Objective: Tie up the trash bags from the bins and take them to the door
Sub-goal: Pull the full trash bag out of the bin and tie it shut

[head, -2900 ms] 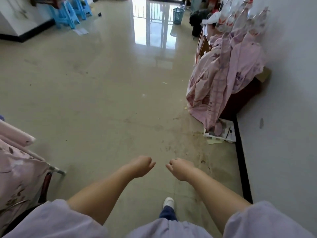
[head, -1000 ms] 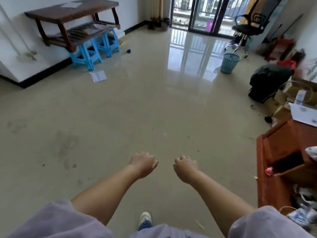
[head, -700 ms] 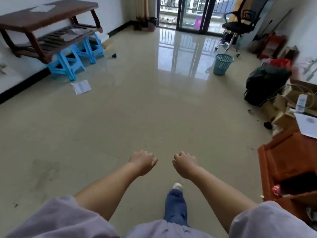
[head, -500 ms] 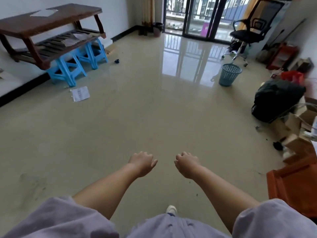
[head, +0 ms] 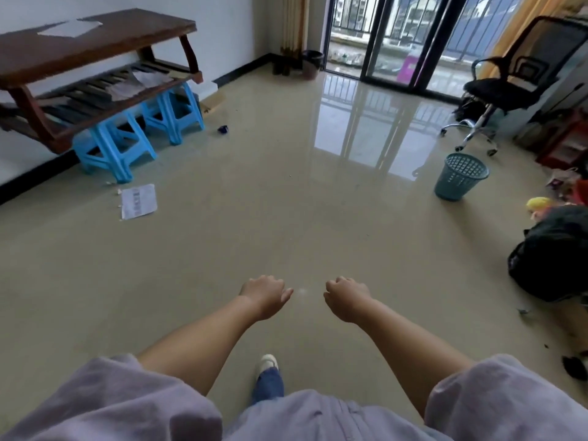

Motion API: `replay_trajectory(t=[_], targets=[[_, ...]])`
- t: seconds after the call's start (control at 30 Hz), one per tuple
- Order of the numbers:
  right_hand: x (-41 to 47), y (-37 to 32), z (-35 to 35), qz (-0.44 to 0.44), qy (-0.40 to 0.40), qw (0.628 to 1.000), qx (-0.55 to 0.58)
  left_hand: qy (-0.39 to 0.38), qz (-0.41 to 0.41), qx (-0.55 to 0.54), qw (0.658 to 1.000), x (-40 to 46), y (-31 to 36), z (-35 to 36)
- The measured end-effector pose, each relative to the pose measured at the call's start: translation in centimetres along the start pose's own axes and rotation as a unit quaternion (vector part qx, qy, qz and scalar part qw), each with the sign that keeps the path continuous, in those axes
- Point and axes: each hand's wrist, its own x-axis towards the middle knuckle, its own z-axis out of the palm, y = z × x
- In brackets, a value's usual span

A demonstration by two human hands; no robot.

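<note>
My left hand point(head: 265, 296) and my right hand point(head: 345, 297) are held out side by side above the floor, fingers loosely curled, holding nothing. A teal mesh bin point(head: 461, 176) stands on the floor ahead to the right, no bag visible in it. A dark bin point(head: 311, 63) stands far ahead beside the sliding glass door point(head: 397, 36). A full black bag point(head: 553, 253) lies on the floor at the right edge, well right of my right hand.
A wooden bench point(head: 79, 74) on blue stools point(head: 127, 144) lines the left wall, with a sheet of paper point(head: 138, 201) on the floor near it. A black office chair point(head: 509, 81) and clutter fill the far right. Glossy floor stretches ahead.
I have walked forward out of the passage into the room. The teal bin and the black bag have come closer. Both hands keep the same pose, holding nothing.
</note>
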Motion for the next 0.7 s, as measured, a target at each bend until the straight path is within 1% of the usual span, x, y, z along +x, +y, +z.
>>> replay_trajectory(t=[0.2, 0.37, 0.53, 0.7], targets=[[12.7, 2.3, -9.2, 0.033, 0.004, 0.999, 0.012, 0.006, 0.009, -0.001, 1.0, 13.5, -5.0, -9.6], [22.8, 4.7, -13.9, 0.044, 0.0, 0.998, 0.043, -0.013, 0.007, -0.006, 1.0, 24.0, -7.6, -13.8], [34.5, 9.0, -19.5, 0.044, 0.003, 0.998, 0.051, -0.016, 0.001, -0.013, 1.0, 36.6, -9.2, -18.8], [46.3, 14.3, -27.7, 0.028, 0.003, 0.999, 0.024, 0.007, -0.023, -0.032, 0.999, 49.3, -10.0, -25.9]])
